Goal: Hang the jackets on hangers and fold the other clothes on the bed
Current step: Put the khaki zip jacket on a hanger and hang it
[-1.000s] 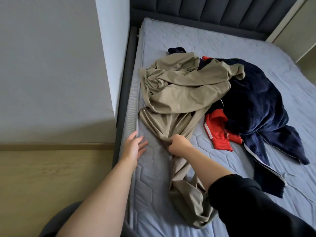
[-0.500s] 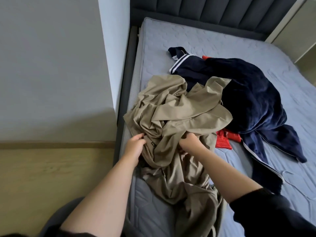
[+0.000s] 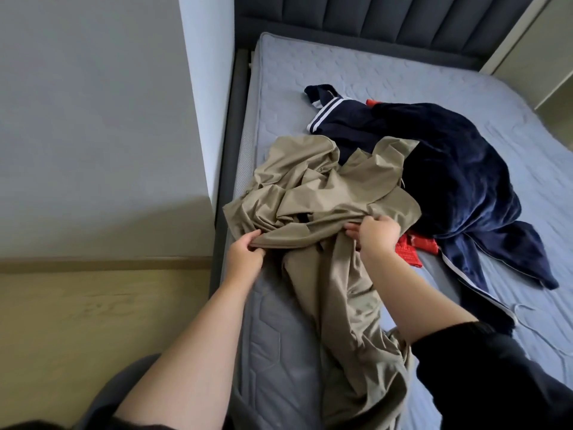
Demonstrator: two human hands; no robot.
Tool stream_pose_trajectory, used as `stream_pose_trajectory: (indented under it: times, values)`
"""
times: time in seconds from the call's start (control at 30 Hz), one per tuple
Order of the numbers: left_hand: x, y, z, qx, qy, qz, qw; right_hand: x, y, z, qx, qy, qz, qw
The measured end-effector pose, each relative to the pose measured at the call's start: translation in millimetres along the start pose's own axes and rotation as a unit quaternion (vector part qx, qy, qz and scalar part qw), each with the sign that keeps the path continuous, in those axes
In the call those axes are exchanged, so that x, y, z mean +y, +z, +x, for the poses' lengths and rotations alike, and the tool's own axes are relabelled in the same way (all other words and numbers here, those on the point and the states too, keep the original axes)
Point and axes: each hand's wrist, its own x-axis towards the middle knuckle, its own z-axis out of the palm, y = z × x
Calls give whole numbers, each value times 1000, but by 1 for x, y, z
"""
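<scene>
A big bed (image 3: 372, 72) with a gray-blue quilted mattress fills the right side of the view. A dark padded headboard (image 3: 387, 20) stands at its far end. A gray wall (image 3: 93, 119) is on the left, with a wood floor (image 3: 77, 321) below it. A fluffy dark blue jacket (image 3: 459, 181) lies in a heap on the middle of the bed, and one long part of it reaches toward the near right. A tan garment (image 3: 325, 187) lies crumpled by the left edge of the bed, just beside the blue jacket and partly on top of it. One long part of the tan garment runs down toward the person. A dark blue piece with white stripes (image 3: 338, 116) lies on the far side of the pile. A small red garment (image 3: 412, 246) peeks out from under the blue jacket. The left hand (image 3: 245, 256) pinches a fold of the tan garment at its near left edge. The right hand (image 3: 376, 235) grips the same cloth farther right, with its fingers curled into the fabric.
</scene>
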Motion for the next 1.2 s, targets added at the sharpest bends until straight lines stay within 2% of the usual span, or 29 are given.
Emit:
stream_pose_trajectory:
  times: [0.07,0.13,0.2,0.23,0.3,0.33,0.37,0.4,0.43,0.47,0.53,0.57,0.6,0.63,0.7,0.77,0.8,0.83,0.9,0.93,0.97,1.03,1.2]
  values:
    - [0,0,-1,13,-8,-34,999,-2,-5,-3,36,-45,-48,997]
    - [5,1,-2,13,-9,-39,999,3,-6,-13,30,-143,-122,982]
    - [8,1,0,16,-6,-47,999,14,-3,-21,-24,-286,-192,939]
    - [7,1,0,11,-4,-51,999,19,0,-23,-81,-339,-238,906]
    - [5,2,-1,2,4,-46,999,25,7,-28,-247,-365,-377,815]
    - [4,2,-4,-2,6,-36,999,29,10,-31,-310,-355,-476,743]
    - [3,2,-6,-5,6,-26,1000,34,12,-33,-339,-347,-575,659]
    - [3,2,-9,-6,8,-20,1000,40,13,-33,-335,-355,-648,585]
    - [2,1,-11,-6,9,-16,1000,45,13,-30,-312,-373,-687,540]
    - [2,0,-13,-5,11,-12,1000,49,13,-27,-285,-387,-700,527]
    - [1,-2,-17,-10,10,5,1000,50,14,-24,-243,-409,-669,571]
    - [2,-3,-19,-15,8,16,1000,49,16,-23,-248,-405,-646,597]
    - [4,-4,-20,-19,8,21,1000,47,17,-24,-269,-395,-634,608]
    - [7,-6,-20,-19,12,25,999,44,18,-26,-295,-381,-641,598]
    - [17,-13,-20,-12,24,42,999,43,18,-30,-319,-338,-709,530]
    - [28,-20,-19,-6,38,81,996,44,13,-31,-291,-301,-772,477]
    - [32,-23,-19,-5,46,102,994,42,10,-30,-274,-297,-779,479]
    - [38,-27,-21,-4,52,121,991,38,7,-29,-263,-299,-759,516]
    - [51,-34,-25,4,61,146,987,22,1,-29,-271,-287,-639,660]
    - [58,-36,-26,5,67,153,986,10,-1,-30,-277,-277,-571,721]
    - [67,-38,-27,3,74,161,984,-4,-3,-34,-278,-278,-514,762]
    - [90,-41,-29,-7,83,192,978,-36,-9,-41,-287,-279,-441,804]
    - [165,-55,-45,-11,138,277,951,-119,-25,-74,-340,-272,-308,846]
